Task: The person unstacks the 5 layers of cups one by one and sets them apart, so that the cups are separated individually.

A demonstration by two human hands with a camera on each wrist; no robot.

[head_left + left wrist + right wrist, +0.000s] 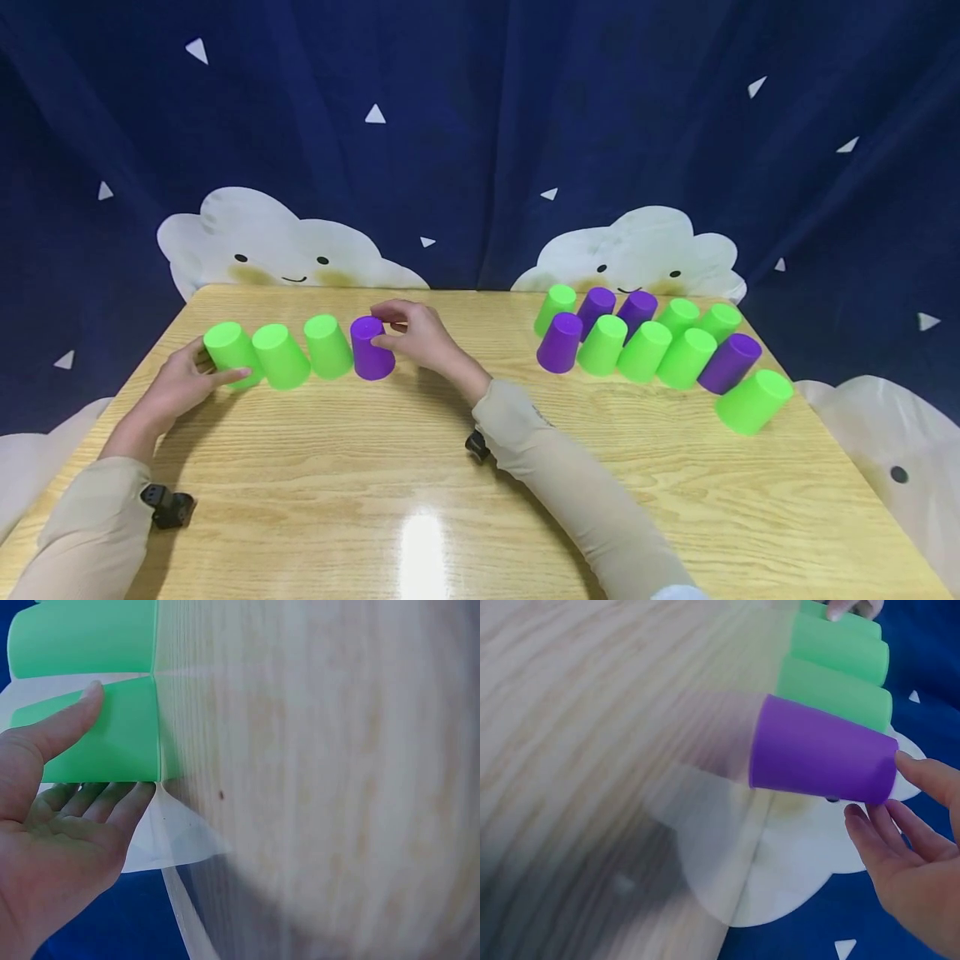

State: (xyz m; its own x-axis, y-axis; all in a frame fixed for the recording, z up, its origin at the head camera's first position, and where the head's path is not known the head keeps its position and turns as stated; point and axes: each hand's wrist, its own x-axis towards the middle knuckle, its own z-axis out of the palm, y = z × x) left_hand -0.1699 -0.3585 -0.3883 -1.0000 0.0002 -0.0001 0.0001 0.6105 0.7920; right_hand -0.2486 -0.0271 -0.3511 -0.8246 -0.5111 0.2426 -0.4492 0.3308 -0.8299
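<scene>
Upside-down plastic cups stand in a row at the left of the table. My left hand [180,382] holds the leftmost green cup [228,348], thumb across its front and fingers along its outer side, as the left wrist view shows on the same green cup [112,739]. A second green cup [281,357] stands right beside it, followed by a third green cup [328,347]. At the row's right end is a purple cup [372,360]. My right hand [423,333] pinches this purple cup [821,754] near its narrow top, thumb on one side and fingertips on the other.
Farther right, several more upside-down green and purple cups stand in two close rows, including a purple cup [559,343] at the near left and a green cup [753,402] at the near right. A dark blue curtain [465,125] with clouds hangs behind the wooden table [337,483].
</scene>
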